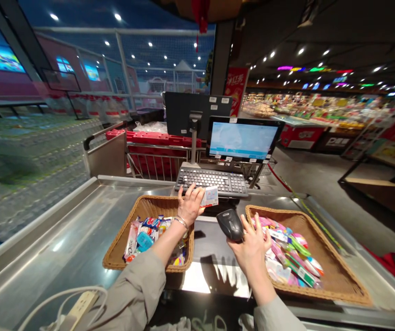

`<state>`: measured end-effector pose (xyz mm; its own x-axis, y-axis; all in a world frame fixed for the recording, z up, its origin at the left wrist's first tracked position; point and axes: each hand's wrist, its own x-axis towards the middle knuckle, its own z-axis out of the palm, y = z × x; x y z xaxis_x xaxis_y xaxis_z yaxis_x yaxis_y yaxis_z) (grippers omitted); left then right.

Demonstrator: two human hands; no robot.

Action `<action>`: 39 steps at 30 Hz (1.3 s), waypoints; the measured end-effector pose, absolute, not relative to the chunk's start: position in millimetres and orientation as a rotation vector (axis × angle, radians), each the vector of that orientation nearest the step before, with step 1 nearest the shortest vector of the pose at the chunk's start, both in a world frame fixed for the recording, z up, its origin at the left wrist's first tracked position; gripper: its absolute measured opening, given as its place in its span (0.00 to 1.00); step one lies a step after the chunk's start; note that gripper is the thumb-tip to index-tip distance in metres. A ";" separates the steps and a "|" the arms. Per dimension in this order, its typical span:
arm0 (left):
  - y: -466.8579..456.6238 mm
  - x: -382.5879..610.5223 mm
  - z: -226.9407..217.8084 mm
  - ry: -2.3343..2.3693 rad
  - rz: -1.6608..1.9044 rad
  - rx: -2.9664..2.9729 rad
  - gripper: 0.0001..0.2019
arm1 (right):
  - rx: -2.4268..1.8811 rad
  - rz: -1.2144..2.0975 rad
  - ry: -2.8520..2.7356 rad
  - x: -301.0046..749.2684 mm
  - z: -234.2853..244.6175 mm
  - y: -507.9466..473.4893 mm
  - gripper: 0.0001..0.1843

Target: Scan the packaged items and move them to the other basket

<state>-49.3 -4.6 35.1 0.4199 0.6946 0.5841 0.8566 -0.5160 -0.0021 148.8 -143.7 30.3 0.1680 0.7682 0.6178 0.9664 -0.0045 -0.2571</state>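
Observation:
My left hand [191, 204] is closed on a small flat box [210, 196], pale with a red edge and a printed barcode, just in front of the keyboard. Beneath that forearm stands a wicker basket [114, 250] of small packaged goods, among them a turquoise item [144, 241]. A black handheld barcode scanner [230, 225] is in my right hand [252, 246], its head facing the box; the hand hides its handle. The thumb lies along the scanner's lower side, with the other fingers partly raised. To the right, another wicker basket [342, 276] holds colourful packaged items [292, 253].
A keyboard [213, 181] and a lit screen [242, 140] stand behind the metal counter [90, 220]. The back of a second monitor [180, 112] rises beside them. A power strip [83, 305] with white cable lies front left. Beyond is a shopping cart [149, 161].

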 end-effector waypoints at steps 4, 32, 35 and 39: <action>-3.9 -43.8 35.4 -1.310 -0.809 -2.356 0.38 | -1.813 -0.421 -1.628 151.8 28.0 -141.8 0.12; 0.3 5.0 34.2 -1.106 -0.981 -2.391 0.39 | -1.911 -0.614 -1.383 193.4 20.1 -150.4 0.14; 0.4 18.6 33.9 -1.053 -1.018 -2.406 0.38 | -1.944 -0.616 -1.330 201.0 19.5 -155.1 0.14; -1.9 36.7 36.0 -0.981 -1.055 -2.430 0.36 | -2.007 -0.596 -1.294 213.3 18.4 -162.3 0.16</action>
